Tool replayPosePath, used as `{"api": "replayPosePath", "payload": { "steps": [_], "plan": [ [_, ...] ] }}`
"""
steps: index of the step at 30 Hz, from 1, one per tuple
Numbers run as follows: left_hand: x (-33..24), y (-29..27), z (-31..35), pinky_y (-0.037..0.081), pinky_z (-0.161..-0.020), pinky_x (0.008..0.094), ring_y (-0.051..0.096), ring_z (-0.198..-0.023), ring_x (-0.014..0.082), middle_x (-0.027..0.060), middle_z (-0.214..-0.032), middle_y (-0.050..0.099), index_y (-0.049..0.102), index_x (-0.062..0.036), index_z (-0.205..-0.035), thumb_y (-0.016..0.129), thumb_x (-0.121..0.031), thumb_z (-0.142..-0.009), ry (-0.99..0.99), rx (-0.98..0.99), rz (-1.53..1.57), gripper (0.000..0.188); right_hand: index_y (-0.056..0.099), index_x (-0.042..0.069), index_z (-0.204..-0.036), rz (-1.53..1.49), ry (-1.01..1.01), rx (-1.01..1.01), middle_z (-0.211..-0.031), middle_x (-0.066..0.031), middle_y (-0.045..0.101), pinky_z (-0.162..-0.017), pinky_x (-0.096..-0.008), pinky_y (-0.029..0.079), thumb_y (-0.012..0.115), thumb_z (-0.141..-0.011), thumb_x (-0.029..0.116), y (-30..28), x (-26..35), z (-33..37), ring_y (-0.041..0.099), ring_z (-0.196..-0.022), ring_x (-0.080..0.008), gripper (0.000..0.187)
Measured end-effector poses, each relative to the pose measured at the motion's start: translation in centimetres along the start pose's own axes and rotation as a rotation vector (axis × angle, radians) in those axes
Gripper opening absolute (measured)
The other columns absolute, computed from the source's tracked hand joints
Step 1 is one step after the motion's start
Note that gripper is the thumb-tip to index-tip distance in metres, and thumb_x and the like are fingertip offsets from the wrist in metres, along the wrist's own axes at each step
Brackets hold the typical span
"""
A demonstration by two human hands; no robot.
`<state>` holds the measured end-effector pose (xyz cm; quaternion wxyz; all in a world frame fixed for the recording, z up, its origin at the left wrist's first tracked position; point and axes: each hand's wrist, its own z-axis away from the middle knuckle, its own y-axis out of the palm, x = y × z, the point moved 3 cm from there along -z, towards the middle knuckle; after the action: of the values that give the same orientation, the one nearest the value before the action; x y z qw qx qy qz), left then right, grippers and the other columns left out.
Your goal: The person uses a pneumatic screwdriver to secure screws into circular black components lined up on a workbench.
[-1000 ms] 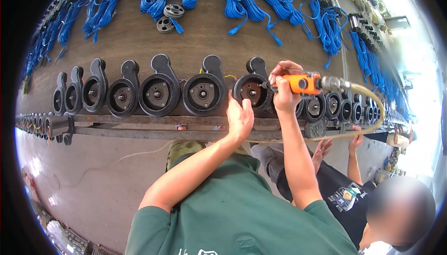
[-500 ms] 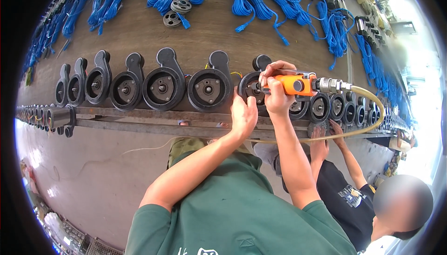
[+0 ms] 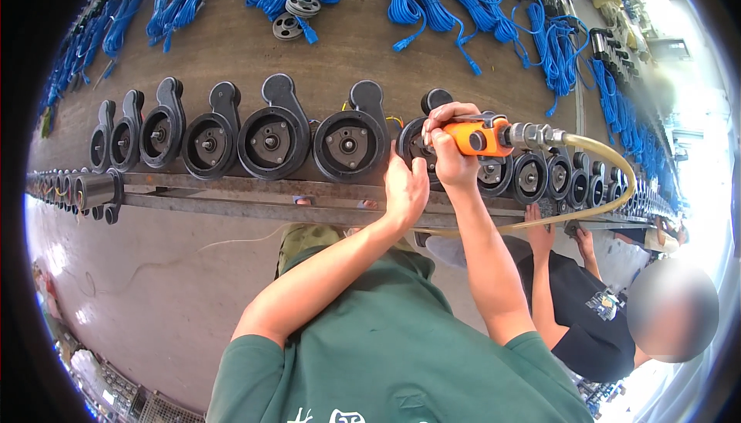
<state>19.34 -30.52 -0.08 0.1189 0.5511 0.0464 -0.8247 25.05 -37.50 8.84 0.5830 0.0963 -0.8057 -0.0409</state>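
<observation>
Pump housing (image 3: 417, 145), black, rigid and likely heavy, sits mid-row at the bench's near edge: your left hand (image 3: 404, 186) braces its rim while your right hand (image 3: 446, 147) clenches the orange air screwdriver (image 3: 480, 137).

A single view comes from a camera worn on the person's head, looking steeply down and forward over the green-shirted chest and both forearms, which rise from the lower edge. It faces across the table (image 3: 340, 52), whose near edge, a metal rail (image 3: 255, 203), runs left to right through the middle of the picture, while the far edge lies at the top. The lens sits close, about an arm's reach above the near edge. The fisheye bends the rail and the table's far corners down toward the dark round rim. No second view shares the scene.
</observation>
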Motion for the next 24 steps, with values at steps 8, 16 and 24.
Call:
{"api": "replayPosePath", "payload": {
  "steps": [8, 16, 24],
  "plan": [
    [-0.1, 0.2, 0.2, 0.046, -0.098, 0.0371, 0.063, -0.11, 0.0361, 0.0294, -0.118, 0.062, 0.036, 0.0078, -0.144, 0.052, -0.015, -0.085, -0.009, -0.055, 0.041, 0.065, 0.049, 0.002, -0.099, 0.047, -0.034, -0.001, -0.088, -0.0103, 0.057, -0.065, -0.0263, 0.048, 0.051, -0.083, -0.005, 0.5, -0.4, 0.0, 0.055, -0.071, -0.0139, 0.017],
    [-1.3, 0.0, 0.4, 0.046, -0.098, 0.0404, 0.062, -0.109, 0.0397, 0.0284, -0.117, 0.063, 0.041, 0.004, -0.14, 0.051, -0.014, -0.086, 0.016, -0.035, -0.023, 0.057, 0.052, -0.002, -0.113, 0.051, -0.062, -0.11, -0.091, -0.0135, 0.064, -0.066, -0.0273, 0.05, 0.05, -0.082, -0.002, 0.3, 2.2, 0.9, 0.058, -0.069, -0.0145, 0.031],
    [-1.7, 0.0, 0.6, 0.047, -0.092, 0.043, 0.063, -0.097, 0.0403, 0.0268, -0.109, 0.064, 0.048, 0.0046, -0.126, 0.05, -0.01, -0.088, 0.036, -0.015, -0.083, 0.041, 0.052, 0.001, -0.113, -0.065, -0.04, -0.24, -0.09, -0.0074, 0.062, -0.061, -0.0224, 0.048, 0.052, -0.084, -0.002, -4.1, 2.5, 4.4, 0.058, -0.069, -0.0109, 0.03]
  ]
}}
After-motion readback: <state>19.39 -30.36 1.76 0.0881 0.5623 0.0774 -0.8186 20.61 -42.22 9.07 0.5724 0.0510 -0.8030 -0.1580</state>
